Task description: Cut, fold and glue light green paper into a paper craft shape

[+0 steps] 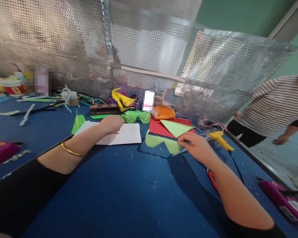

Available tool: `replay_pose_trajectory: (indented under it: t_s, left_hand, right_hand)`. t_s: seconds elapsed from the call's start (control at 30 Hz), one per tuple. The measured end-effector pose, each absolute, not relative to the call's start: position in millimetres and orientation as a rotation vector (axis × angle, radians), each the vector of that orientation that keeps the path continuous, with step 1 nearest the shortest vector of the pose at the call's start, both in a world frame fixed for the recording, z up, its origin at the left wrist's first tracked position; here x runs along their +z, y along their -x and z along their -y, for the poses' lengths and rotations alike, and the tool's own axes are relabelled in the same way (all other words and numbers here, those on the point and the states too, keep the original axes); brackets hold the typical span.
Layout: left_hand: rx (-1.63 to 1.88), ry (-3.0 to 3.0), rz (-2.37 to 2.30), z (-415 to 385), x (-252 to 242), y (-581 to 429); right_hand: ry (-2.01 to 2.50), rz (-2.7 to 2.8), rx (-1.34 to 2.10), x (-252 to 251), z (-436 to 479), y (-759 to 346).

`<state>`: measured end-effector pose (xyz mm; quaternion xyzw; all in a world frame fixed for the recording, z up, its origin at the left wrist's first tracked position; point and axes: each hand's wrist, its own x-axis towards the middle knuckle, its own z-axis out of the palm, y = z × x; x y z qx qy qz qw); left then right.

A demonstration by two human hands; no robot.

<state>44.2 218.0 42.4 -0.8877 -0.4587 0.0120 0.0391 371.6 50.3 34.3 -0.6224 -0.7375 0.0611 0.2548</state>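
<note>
Over a white sheet of paper [131, 134], my left hand [111, 124] has its fingers closed at the left edge of bright green paper glasses [136, 116] with pale dots. The exact grip is partly hidden by the hand. My right hand [195, 144] pinches the right end of a light green paper cutout [155, 139], shaped like a glasses front, low over the blue table. Just behind that hand, a folded light green paper triangle [176, 127] lies on a red sheet [155, 127].
Yellow and purple paper glasses [124, 100], a brown case [103, 109] and an orange pouch [164, 112] line the back. A yellow glue gun [221, 140] and red-handled scissors [213, 181] lie right. Purple devices [283, 201] sit at both sides. A person [275, 102] stands right.
</note>
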Motion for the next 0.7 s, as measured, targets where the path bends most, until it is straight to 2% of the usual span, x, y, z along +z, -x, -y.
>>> replay_pose_trajectory:
  t_s: [0.4, 0.7]
  left_hand:
    - [0.275, 2.714, 1.312, -185.4, 40.7, -71.1]
    - [0.162, 2.657, 1.092, -121.2, 41.1, -84.1]
  right_hand:
    - [1.710, 2.003, 0.102, 34.7, -51.6, -375.4]
    - [1.730, 1.950, 0.007, 37.2, -51.0, -381.9]
